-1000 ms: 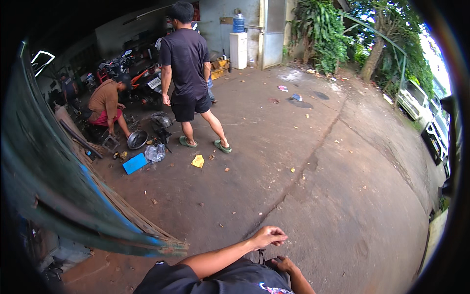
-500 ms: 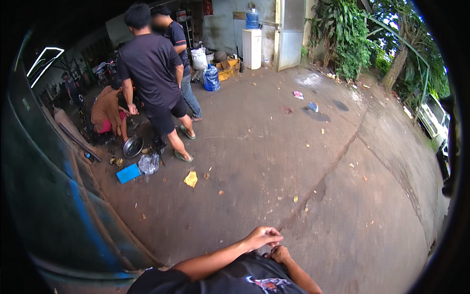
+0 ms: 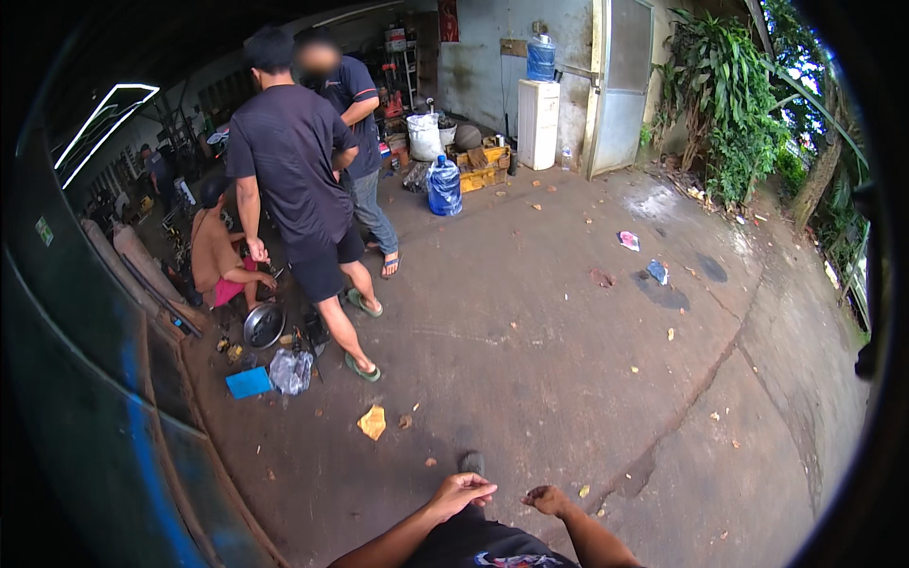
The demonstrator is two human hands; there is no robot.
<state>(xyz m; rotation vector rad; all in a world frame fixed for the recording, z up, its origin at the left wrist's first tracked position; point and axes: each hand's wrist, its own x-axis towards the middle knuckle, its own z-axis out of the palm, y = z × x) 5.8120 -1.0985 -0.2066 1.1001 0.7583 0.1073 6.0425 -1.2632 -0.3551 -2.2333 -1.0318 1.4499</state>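
Observation:
My left hand (image 3: 461, 494) is held out in front of my body, its fingers curled in toward the thumb. To its right, my right hand (image 3: 547, 500) is also loosely curled, with the fingers bent under. A gap of floor separates the two hands, and no object shows in either. Just beyond the left hand, one of my shoes (image 3: 472, 462) shows on the concrete. The closest loose thing ahead is a yellow scrap (image 3: 372, 422) on the ground, with a small dry leaf beside it.
Two people stand ahead left; another crouches by a metal basin (image 3: 264, 325). Near it lie a blue flat piece (image 3: 249, 382) and a clear plastic bag (image 3: 291, 370). Farther back are a blue water jug (image 3: 443, 186), yellow crate (image 3: 485, 168) and white dispenser (image 3: 538, 123). A green metal panel (image 3: 85, 407) borders the left.
My hands were close together at my waist and are now apart. The view has moved forward and tilted up; the standing people appear nearer, and my shoe has come into view.

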